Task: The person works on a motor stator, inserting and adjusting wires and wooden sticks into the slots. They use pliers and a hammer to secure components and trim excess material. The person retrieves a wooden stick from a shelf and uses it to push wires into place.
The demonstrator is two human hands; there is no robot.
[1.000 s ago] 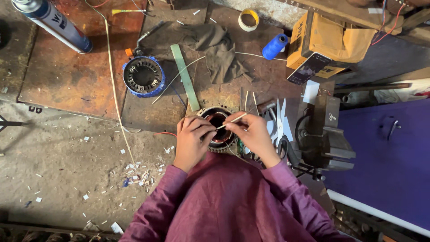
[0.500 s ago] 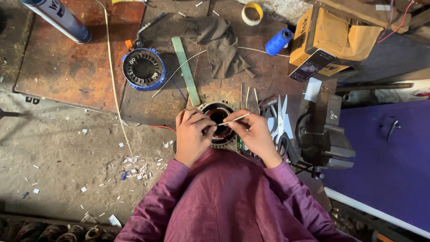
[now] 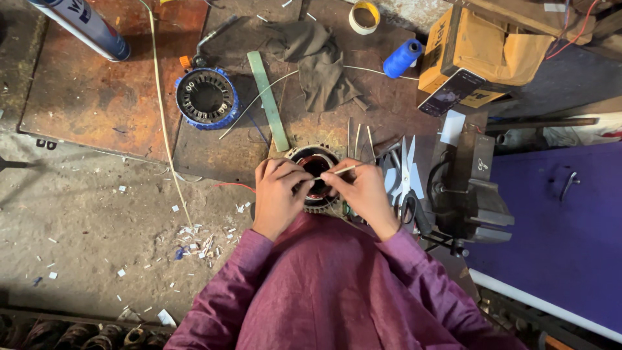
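While both hands close in on it, the round motor core [image 3: 315,170] sits on the table [image 3: 97,97] just in front of the person's body, its dark hollow with reddish windings facing up. The left hand [image 3: 278,194] lies curled against the core's left rim, fingers bent over the edge and touching it. The right hand [image 3: 366,191] is pinched shut on a thin pale stick [image 3: 343,170], which points leftward across the core's opening toward the left fingertips.

Just right of the right grip lie scissors [image 3: 405,185] with pale blades, and beyond them a dark metal vise [image 3: 470,188] beside a purple cabinet [image 3: 564,227]. Ahead of the grips a green flat strip [image 3: 267,100] lies at a slant, with a dark crumpled cloth [image 3: 317,58] further off. Up and left of the left grip stands a second motor core with a blue rim [image 3: 207,98], near a long pale wire [image 3: 162,110]. Farther ahead to the right are a blue thread spool [image 3: 402,58], a roll of yellow tape [image 3: 364,16], a cardboard box [image 3: 486,48] and a phone [image 3: 451,92] leaning at its edge. A blue-capped spray can [image 3: 87,26] lies far left. White scraps [image 3: 194,240] litter the floor left of the left grip.
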